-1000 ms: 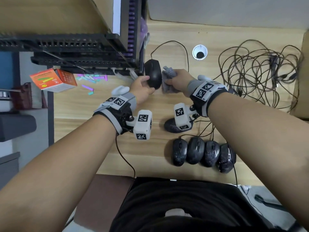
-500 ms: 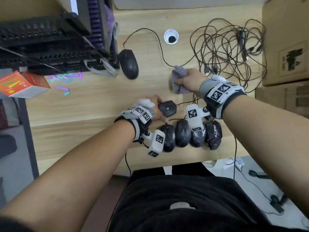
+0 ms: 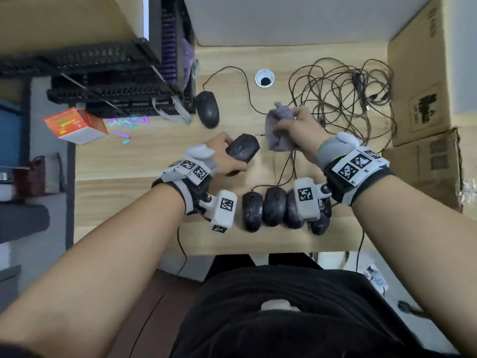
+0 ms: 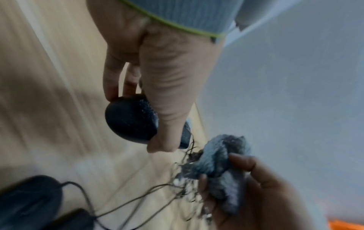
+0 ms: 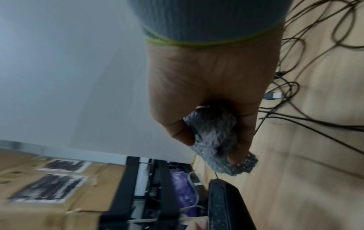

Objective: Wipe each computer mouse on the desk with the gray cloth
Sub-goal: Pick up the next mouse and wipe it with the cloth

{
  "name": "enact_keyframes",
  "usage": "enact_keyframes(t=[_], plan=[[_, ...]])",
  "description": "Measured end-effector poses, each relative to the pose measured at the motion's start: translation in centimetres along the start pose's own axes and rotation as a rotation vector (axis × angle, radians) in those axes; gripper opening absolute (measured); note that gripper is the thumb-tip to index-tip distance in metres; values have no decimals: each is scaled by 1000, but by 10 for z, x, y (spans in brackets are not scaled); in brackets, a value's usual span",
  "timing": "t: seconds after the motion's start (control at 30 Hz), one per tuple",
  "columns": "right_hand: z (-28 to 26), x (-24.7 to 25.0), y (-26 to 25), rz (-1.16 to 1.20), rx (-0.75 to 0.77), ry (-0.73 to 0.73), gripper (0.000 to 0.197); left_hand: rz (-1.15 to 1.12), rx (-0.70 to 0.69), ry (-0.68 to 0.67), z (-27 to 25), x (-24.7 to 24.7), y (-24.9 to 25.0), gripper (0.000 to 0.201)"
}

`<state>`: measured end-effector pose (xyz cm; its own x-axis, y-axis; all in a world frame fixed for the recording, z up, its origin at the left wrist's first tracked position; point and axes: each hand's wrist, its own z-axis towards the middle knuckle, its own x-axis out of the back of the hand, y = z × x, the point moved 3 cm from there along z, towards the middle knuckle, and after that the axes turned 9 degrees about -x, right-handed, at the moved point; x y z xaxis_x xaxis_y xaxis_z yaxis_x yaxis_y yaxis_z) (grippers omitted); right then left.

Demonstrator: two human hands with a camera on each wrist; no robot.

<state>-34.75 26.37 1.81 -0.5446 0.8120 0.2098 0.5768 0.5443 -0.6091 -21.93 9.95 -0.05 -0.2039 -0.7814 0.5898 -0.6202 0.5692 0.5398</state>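
My left hand [image 3: 229, 158] grips a dusty black mouse [image 3: 243, 150] by its sides near the middle of the desk; in the left wrist view the mouse [image 4: 130, 123] looks raised off the wood. My right hand [image 3: 296, 127] holds the bunched gray cloth [image 3: 280, 130] just right of that mouse, a small gap apart. The cloth [image 5: 214, 140] is wrapped in fingers and thumb. Another black mouse [image 3: 207, 112] lies by the black rack. Several dusty mice [image 3: 273, 209] sit in a row at the front edge, partly hidden by my right wrist camera.
A tangle of black cables [image 3: 343, 99] lies at the back right. A black rack [image 3: 116, 81] stands at the back left, with an orange box [image 3: 74, 125] beside it. Cardboard boxes [image 3: 426, 86] stand at the right. A cable hole [image 3: 264, 78] is at the back.
My left hand left the far mouse by the rack, came back and took hold of a mouse nearer me. The right hand drew back with the cloth and now holds it beside that mouse.
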Motion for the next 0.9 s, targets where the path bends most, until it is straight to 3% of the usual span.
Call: enact_keyframes(t=[0.13, 0.17, 0.23, 0.4, 0.5, 0.6, 0.8, 0.9], plan=[[-45, -3, -36, 125, 131, -278, 5, -276, 52, 149, -40, 26, 23, 69], [-54, -5, -42, 137, 152, -353, 8, -374, 69, 155, -46, 28, 27, 69], [-63, -5, -48, 136, 152, -419, 34, -578, 102, 134, -61, 30, 43, 65], [-76, 2, -63, -31, 311, -346, 17, -1002, 115, 30, -82, 34, 75, 39], [-78, 5, -65, -165, 438, -296, 13, -1259, 137, 19, -84, 37, 86, 66], [-83, 2, -70, -317, 554, -245, 17, -1359, 154, -9, -84, 42, 93, 84], [-87, -7, -75, -320, 636, 10, 22, -1381, 120, -18, -86, 54, 96, 80], [-107, -24, -78, -292, 767, -66, 25, -1455, 65, 16, -86, 65, 99, 82]])
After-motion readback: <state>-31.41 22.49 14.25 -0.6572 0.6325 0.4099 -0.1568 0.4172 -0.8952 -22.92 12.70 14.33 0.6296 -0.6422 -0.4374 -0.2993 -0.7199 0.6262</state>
